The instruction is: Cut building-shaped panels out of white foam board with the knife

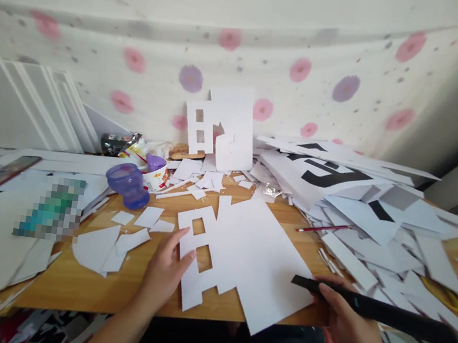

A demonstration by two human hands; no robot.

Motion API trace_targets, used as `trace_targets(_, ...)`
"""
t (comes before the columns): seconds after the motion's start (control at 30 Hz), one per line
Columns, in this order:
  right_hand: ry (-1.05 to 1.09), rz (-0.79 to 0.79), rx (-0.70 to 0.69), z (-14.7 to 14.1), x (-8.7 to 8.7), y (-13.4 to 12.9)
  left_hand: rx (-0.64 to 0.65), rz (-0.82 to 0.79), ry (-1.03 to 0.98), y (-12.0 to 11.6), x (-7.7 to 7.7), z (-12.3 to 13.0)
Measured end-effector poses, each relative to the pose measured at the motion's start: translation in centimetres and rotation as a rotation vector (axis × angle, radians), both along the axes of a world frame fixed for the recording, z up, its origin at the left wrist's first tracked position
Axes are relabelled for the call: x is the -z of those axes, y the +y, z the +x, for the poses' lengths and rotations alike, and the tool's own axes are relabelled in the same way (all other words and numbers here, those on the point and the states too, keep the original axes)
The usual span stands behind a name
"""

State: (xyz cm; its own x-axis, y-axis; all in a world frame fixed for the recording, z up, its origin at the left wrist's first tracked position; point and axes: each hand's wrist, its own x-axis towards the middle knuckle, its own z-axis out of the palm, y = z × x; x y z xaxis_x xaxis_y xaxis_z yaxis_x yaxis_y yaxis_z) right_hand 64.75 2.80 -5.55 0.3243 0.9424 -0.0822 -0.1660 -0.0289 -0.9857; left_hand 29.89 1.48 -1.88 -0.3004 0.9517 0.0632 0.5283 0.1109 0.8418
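A white cut-out board [252, 248] with two square windows and a notched outline lies on the wooden table, its lower corner reaching past the front edge. My left hand [166, 268] grips its left side, thumb on top beside the lower window. In my right hand [344, 318] is a long black corded tool [384, 311], whose blunt tip points left over the board's right corner. The tool's exact kind cannot be made out. Behind, a similar cut-out board [235, 130] stands upright against the flowered cloth.
White offcuts [101, 247] lie left of the board. A purple cup [129, 183] and a paper tub [155, 175] stand behind them. To the right are piled scraps [365, 236], a red pencil [323, 228] and yellow-handled scissors [444, 294]. A phone [7, 171] rests far left.
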Motion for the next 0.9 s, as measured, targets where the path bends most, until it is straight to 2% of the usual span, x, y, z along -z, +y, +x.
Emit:
trace_targets(0.1, -0.053, -0.024, 0.012, 0.0, 0.5, -0.3, -0.173, 0.054, -0.350, 1.2, 0.1, -0.2)
trace_targets(0.17, -0.018, -0.027, 0.034, 0.0, 0.8, -0.4, -0.211, 0.077, -0.401, 2.0, 0.1, -1.0)
trace_targets(0.27, 0.099, -0.034, 0.016, -0.6, 0.8, -0.5, -0.165, 0.075, -0.382, 3.3, -0.6, -2.6)
trace_targets(0.43, 0.209, -0.005, -0.188, -3.3, -0.8, -1.0, -0.027, 0.074, -0.267, 7.7, -2.8, -5.6)
trace_targets(0.53, 0.149, -0.039, -0.257, -4.6, -1.0, -1.1, 0.055, 0.070, -0.158, 10.4, -3.5, -6.5)
trace_targets(0.6, 0.026, -0.045, -0.309, -4.9, -1.0, -1.1, 0.117, 0.074, -0.055, 10.9, -3.8, -6.2)
trace_targets(0.67, -0.147, -0.016, -0.360, -4.8, -1.2, -0.8, 0.283, 0.031, 0.084, 10.6, -4.0, -5.0)
trace_targets(0.73, -0.337, 0.057, -0.393, -4.8, -1.9, 0.0, 0.652, -0.070, 0.501, 9.9, -4.0, -3.1)
trace_targets(0.8, -0.491, 0.162, -0.466, -4.9, -2.9, 1.4, 0.930, -0.158, 0.735, 9.5, -3.8, -1.0)
trace_targets(0.87, -0.572, 0.266, -0.605, -5.5, -3.8, 3.0, 1.095, -0.189, 0.815, 9.4, -3.2, 0.8)
trace_targets(0.9, -0.582, 0.302, -0.673, -5.8, -4.2, 3.9, 1.134, -0.186, 0.828, 9.5, -2.8, 1.5)
